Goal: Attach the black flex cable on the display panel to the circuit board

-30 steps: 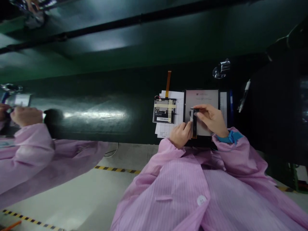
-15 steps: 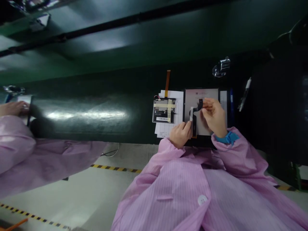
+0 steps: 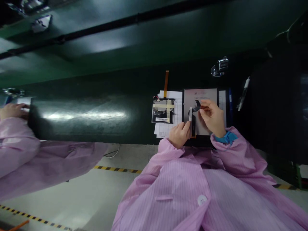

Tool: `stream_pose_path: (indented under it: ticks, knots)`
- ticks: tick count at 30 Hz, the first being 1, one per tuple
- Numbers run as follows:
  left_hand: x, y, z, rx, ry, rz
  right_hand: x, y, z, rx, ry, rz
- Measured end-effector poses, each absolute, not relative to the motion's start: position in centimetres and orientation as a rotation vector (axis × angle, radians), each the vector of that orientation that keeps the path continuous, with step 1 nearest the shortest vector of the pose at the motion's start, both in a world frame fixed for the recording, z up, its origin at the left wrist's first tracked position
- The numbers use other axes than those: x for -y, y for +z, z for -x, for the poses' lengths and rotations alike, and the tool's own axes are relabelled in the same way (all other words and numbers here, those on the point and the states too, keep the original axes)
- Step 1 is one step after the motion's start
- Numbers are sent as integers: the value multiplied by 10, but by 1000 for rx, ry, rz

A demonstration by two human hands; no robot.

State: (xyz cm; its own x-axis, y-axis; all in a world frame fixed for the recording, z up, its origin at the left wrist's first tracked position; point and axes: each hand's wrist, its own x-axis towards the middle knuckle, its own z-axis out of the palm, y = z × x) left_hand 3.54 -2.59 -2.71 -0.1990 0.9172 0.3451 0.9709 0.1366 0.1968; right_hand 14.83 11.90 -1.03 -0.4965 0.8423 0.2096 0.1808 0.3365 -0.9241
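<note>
A flat display panel (image 3: 207,93) with a pale grey back lies in front of me. A curved black flex cable (image 3: 196,108) runs over its back. My right hand (image 3: 213,118) pinches the cable's right side between thumb and fingers, and the cable's upper end sticks up free at a slant. Across the cable lies a narrow white strip (image 3: 191,113), its lower end at the fingertips of my left hand (image 3: 179,134), which is closed on it at the panel's left edge. The cable's straight black part (image 3: 193,126) reaches down to the panel's lower edge.
Left of the panel, a taped electronic module (image 3: 163,110) with an orange ribbon cable (image 3: 166,84) lies on printed sheets (image 3: 178,96). A metal tally counter (image 3: 222,64), a white pen (image 3: 244,93) and a blue pen (image 3: 230,99) are rightward. A co-worker's hand (image 3: 14,110) is far left.
The upper end of the flex cable has tilted to the left, and my right fingers have shifted slightly down and left along it. My left hand stays nearly in place.
</note>
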Motion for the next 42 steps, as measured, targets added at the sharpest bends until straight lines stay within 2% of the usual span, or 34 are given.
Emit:
stream_pose_path:
  ticks: [5, 9, 12, 15, 19, 34, 42]
  knots:
    - [26, -27, -39, 2346, -579, 1920, -119, -1, -149, 2091, 998, 729]
    - [31, -15, -25, 2372, -813, 1979, -118, -1, -150, 2142, 970, 686]
    - [36, -4, 4, 2548, -975, 1590, -118, -8, -149, 2041, 1076, 781]
    - [37, 0, 31, 2818, -852, 1118, -118, -13, -148, 1871, 1106, 896]
    - [33, -5, 41, 3044, -691, 1123, -120, -14, -149, 1807, 1034, 1020]
    - [15, 10, 24, 2944, -775, 1145, -121, -15, -150, 1896, 982, 1012]
    - [30, 13, -18, 2841, -560, 1154, -120, -14, -150, 1961, 960, 994]
